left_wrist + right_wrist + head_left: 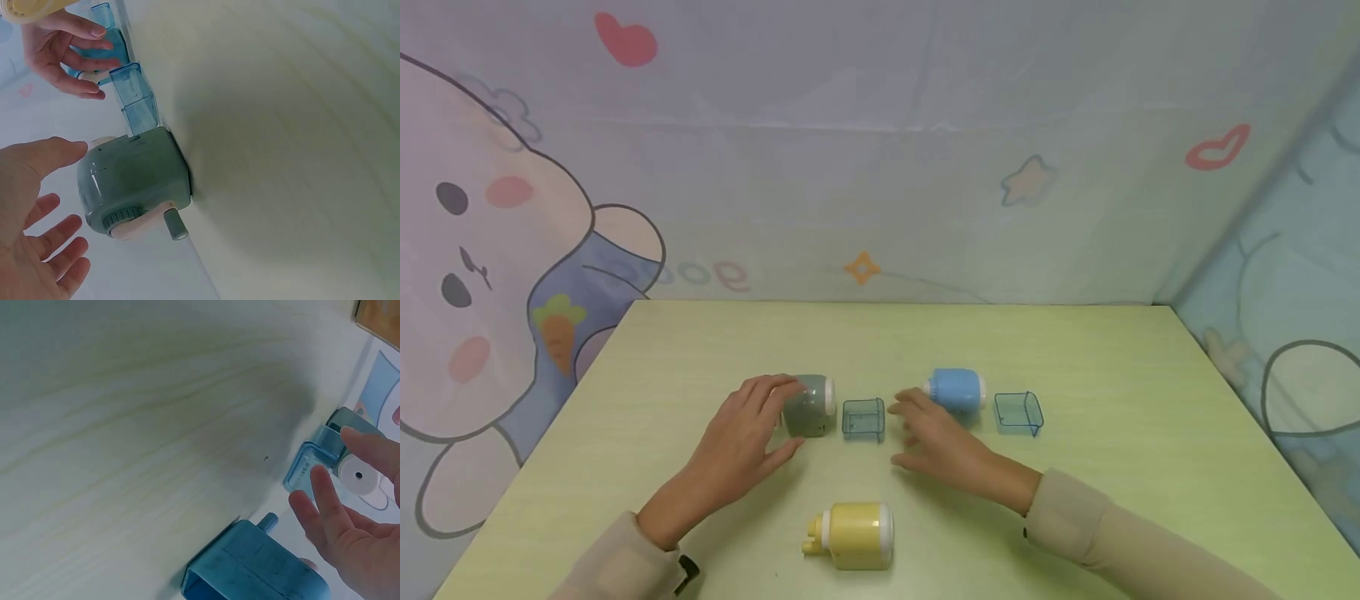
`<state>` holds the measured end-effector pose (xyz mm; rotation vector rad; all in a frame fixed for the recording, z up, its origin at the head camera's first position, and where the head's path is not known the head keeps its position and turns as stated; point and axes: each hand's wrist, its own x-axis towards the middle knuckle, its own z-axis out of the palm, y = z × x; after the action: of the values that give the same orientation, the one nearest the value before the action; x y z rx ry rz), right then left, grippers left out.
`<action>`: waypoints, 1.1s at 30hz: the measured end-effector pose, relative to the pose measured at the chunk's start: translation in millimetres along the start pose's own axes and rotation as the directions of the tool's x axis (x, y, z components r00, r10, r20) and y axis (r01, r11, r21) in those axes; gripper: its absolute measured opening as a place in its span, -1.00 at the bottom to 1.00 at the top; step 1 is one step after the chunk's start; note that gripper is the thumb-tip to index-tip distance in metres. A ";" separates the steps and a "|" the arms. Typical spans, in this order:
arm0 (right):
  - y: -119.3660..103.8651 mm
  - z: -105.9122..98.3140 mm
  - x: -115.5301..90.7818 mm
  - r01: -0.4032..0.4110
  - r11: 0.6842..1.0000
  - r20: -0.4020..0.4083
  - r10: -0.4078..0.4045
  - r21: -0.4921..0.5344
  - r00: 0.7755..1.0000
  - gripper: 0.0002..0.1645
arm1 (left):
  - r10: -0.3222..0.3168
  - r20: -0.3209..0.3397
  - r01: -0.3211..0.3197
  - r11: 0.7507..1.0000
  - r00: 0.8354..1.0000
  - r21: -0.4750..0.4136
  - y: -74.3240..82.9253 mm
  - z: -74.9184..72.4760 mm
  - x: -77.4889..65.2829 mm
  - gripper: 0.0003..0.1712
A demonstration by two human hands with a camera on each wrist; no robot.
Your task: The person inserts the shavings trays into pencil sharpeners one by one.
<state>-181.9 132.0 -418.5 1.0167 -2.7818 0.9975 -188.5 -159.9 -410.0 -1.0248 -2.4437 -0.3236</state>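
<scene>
My left hand [733,442] is spread beside a dark green crank pencil sharpener [808,417], its fingers over the near left side in the head view. In the left wrist view, thumb and fingers stand apart from the green body [134,178], whose pale crank and grey-green knob [176,225] face the camera. My right hand [943,446] hovers with loosely bent fingers between a clear blue drawer [862,421] and a light blue sharpener [958,390]. From the right wrist, the fingers [331,506] overlap that drawer, and nothing is held.
A yellow crank sharpener [857,536] lies near the front of the pale table [1097,358]. A second clear blue drawer [1018,413] sits right of the light blue sharpener. Behind the table hangs a printed cloth [850,167].
</scene>
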 end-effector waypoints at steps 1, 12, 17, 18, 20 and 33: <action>0.6 1.1 0.9 -0.003 1.000 -0.006 0.003 -0.004 1.000 -0.30 | -0.004 -0.001 0.004 1.000 1.000 0.003 -0.9 0.8 0.8 -0.19; 2.2 5.0 10.2 -0.035 0.999 -0.015 0.034 -0.016 0.999 -0.24 | -0.042 0.018 0.042 0.999 0.999 -0.022 -6.9 7.8 6.1 -0.15; 5.8 7.6 16.6 -0.029 0.996 -0.009 0.028 -0.082 1.000 -0.27 | -0.070 0.034 0.073 0.994 0.997 -0.085 -7.1 10.5 6.5 -0.20; 6.8 7.8 17.6 -0.024 0.995 -0.011 0.023 -0.093 1.000 -0.27 | -0.075 0.036 0.079 0.992 0.996 -0.095 -7.0 11.0 6.7 -0.21; 8.7 9.5 19.4 -0.015 0.994 -0.014 0.013 -0.112 1.000 -0.27 | -0.085 0.042 0.089 0.990 0.996 -0.109 -7.1 12.0 6.0 -0.24; 12.7 12.8 28.9 -0.074 0.997 0.010 0.074 -0.038 0.997 -0.27 | -0.083 0.041 0.087 0.990 0.996 -0.109 -11.2 12.8 9.5 -0.30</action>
<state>-209.6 115.6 -429.5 0.9243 -2.8556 0.9459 -206.6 -157.0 -416.7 -0.9819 -2.5313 -0.4780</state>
